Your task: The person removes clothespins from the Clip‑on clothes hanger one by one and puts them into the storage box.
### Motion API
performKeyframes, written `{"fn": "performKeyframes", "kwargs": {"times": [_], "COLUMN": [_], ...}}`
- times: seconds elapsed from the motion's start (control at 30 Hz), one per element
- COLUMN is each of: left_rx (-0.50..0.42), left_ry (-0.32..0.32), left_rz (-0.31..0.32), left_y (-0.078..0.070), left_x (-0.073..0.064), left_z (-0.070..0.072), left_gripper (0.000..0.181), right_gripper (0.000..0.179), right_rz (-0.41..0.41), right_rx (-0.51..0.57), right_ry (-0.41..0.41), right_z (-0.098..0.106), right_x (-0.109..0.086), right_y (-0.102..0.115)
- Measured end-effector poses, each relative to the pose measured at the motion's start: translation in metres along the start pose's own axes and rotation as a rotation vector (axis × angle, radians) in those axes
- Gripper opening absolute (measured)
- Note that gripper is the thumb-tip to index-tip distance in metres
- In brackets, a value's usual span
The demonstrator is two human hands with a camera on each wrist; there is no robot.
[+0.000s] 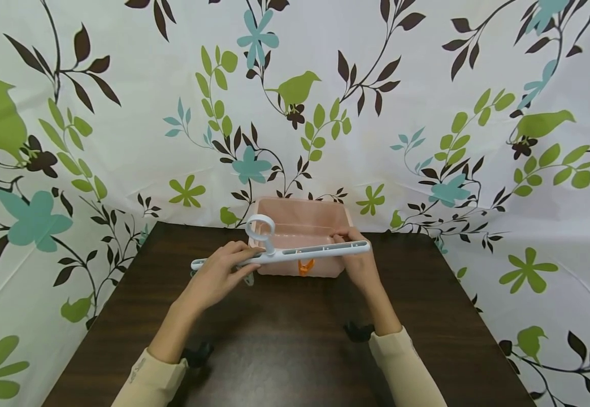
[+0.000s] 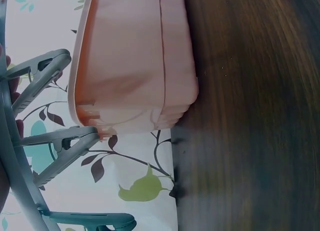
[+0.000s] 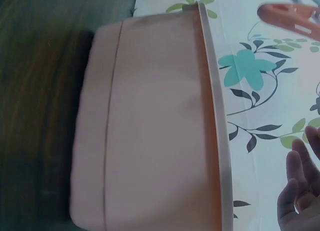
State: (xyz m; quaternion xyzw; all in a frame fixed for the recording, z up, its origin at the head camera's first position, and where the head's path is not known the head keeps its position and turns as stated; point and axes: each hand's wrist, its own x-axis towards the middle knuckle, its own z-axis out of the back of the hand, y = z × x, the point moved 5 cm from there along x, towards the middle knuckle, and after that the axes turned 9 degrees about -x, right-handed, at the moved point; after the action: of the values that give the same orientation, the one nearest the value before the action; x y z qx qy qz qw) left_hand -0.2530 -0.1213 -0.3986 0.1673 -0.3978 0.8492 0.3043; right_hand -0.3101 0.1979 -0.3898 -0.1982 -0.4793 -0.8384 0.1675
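Note:
In the head view a pale, whitish-blue clip hanger (image 1: pixel 305 253) with a ring on top is held up in front of the pink bin (image 1: pixel 300 210). My left hand (image 1: pixel 217 271) grips the bar's left part, thumb along its lower side. Grey clips (image 2: pixel 75 148) and a teal clip (image 2: pixel 95 219) hang from the bar in the left wrist view. An orange clip (image 1: pixel 305 267) hangs near the bar's middle. My right hand (image 1: pixel 360 265) is behind the bar's right end; its fingers (image 3: pixel 295 161) are loosely bent, with nothing between them in the right wrist view.
The pink bin stands at the back of the dark wooden table (image 1: pixel 274 350), close to the patterned cloth backdrop (image 1: pixel 295 135). More of that cloth rises at both sides of the table. Small black items (image 1: pixel 358 332) are at both wrists.

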Motion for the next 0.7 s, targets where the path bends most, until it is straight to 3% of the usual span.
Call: {"fn": "performKeyframes", "kwargs": {"times": [0.27, 0.53, 0.7], "left_rx": [-0.004, -0.008, -0.008], "left_ry": [0.004, -0.006, -0.004], "left_rz": [0.023, 0.018, 0.025], "left_y": [0.003, 0.007, 0.007], "left_x": [-0.001, -0.001, 0.001], "left_z": [-0.001, -0.003, -0.003], "left_gripper": [0.038, 0.038, 0.038], "right_gripper": [0.022, 0.033, 0.034], "right_rz": [-0.036, 0.035, 0.025], "right_rx": [0.118, 0.231, 0.308], "right_ry": [0.058, 0.201, 0.272], "right_z": [-0.010, -0.027, -0.036], "right_x": [-0.018, -0.032, -0.036], "right_y": [0.001, -0.001, 0.001]}}
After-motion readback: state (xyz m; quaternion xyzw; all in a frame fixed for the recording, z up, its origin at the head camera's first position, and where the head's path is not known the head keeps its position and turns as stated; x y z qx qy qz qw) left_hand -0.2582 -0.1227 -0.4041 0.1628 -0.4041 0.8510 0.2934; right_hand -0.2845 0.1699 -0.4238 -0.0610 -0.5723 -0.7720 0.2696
